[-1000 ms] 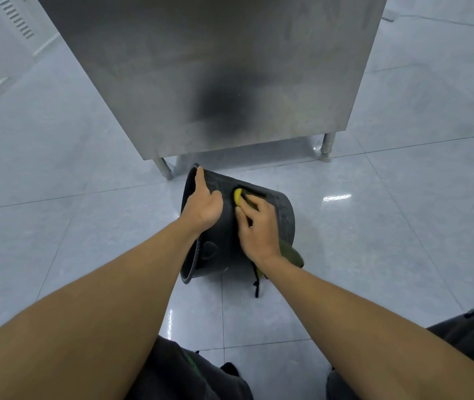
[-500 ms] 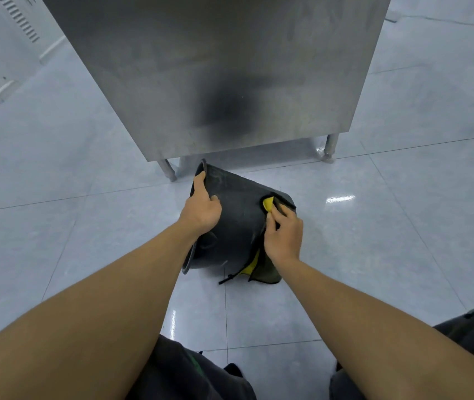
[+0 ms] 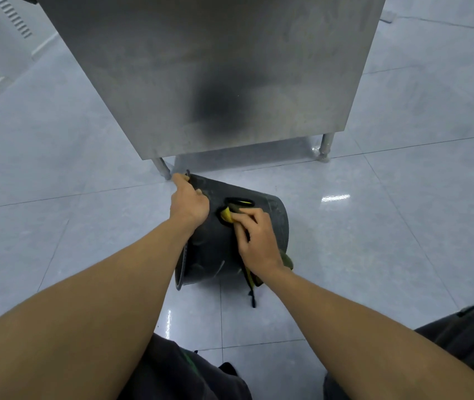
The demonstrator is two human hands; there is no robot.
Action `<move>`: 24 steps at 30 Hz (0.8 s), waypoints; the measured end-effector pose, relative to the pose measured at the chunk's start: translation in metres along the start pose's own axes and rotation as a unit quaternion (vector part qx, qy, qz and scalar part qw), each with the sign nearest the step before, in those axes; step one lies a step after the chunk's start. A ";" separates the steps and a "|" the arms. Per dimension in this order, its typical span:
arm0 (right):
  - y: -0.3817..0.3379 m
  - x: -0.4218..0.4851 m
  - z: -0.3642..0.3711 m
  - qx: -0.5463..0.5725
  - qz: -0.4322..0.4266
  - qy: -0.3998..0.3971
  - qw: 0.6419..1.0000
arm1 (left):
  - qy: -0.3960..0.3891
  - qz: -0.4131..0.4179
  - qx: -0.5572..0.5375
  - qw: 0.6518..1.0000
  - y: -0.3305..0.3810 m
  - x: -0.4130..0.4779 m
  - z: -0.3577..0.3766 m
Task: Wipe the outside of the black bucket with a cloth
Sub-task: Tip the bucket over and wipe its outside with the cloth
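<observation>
The black bucket (image 3: 270,217) lies on its side on the tiled floor, its open rim facing left. My left hand (image 3: 188,203) grips the top of that rim. My right hand (image 3: 256,241) presses a yellow and dark green cloth (image 3: 226,215) against the bucket's upper side wall. More of the cloth hangs below my right wrist, with a dark strap trailing onto the floor. The bucket's inside is hidden.
A stainless steel cabinet (image 3: 215,70) on short legs (image 3: 324,148) stands just behind the bucket. Grey floor tiles (image 3: 388,241) spread to both sides. My dark-trousered knees (image 3: 183,370) are at the bottom edge.
My right hand slid the cloth from the bucket's base end back left toward the middle of the wall. My left hand shifted higher on the rim and the bucket rolled slightly.
</observation>
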State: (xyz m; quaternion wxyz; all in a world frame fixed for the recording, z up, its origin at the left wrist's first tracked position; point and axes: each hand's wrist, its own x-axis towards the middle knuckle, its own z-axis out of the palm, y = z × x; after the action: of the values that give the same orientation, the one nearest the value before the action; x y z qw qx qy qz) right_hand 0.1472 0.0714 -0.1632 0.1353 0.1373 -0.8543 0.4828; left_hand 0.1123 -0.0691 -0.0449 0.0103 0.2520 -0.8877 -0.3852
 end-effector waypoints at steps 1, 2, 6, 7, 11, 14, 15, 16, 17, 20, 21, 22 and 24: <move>0.007 -0.004 -0.003 0.002 0.032 0.007 0.999 | 0.001 -0.005 0.005 1.000 -0.001 0.001 0.000; 0.013 -0.006 -0.007 0.012 0.072 0.020 0.997 | -0.003 -0.007 0.007 1.000 -0.001 0.003 0.000; 0.017 0.007 -0.013 0.045 0.253 0.070 0.964 | -0.018 0.004 -0.003 1.000 0.001 -0.001 0.002; 0.013 0.010 -0.012 0.040 0.256 0.074 0.963 | -0.018 0.005 -0.006 1.000 0.002 -0.002 0.001; -0.019 0.022 0.002 0.052 0.112 0.038 0.992 | -0.020 0.025 0.000 0.999 0.003 -0.005 0.001; -0.037 0.030 0.010 0.052 -0.002 0.007 0.999 | -0.037 0.050 -0.010 0.998 0.005 -0.005 0.004; -0.037 0.030 0.011 0.047 -0.014 0.000 0.999 | -0.045 0.054 -0.013 0.997 0.005 -0.006 0.004; -0.033 0.028 0.010 0.036 -0.013 -0.004 0.999 | -0.051 0.056 -0.013 0.997 0.004 -0.005 0.004; -0.025 0.025 0.009 0.021 -0.003 -0.005 1.000 | -0.057 0.058 -0.005 0.997 0.003 -0.005 0.003; 0.006 0.014 -0.002 -0.023 0.085 0.012 0.996 | -0.075 0.054 0.043 0.995 -0.004 -0.004 -0.002; 0.013 0.010 -0.006 -0.027 0.130 0.015 0.991 | -0.082 0.051 0.049 0.994 -0.006 -0.004 -0.003; 0.019 0.008 -0.010 -0.025 0.175 0.018 0.984 | -0.090 0.048 0.051 0.993 -0.007 -0.004 -0.002; 0.022 0.008 -0.014 -0.006 0.248 0.040 0.968 | -0.095 0.049 0.051 0.993 -0.005 -0.007 -0.001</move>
State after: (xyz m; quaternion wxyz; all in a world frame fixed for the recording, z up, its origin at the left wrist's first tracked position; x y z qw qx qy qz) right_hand 0.1333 0.0937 -0.1706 0.0461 -0.0992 -0.8584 0.5011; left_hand 0.1206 -0.0692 -0.0466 -0.0682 0.1705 -0.9144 -0.3608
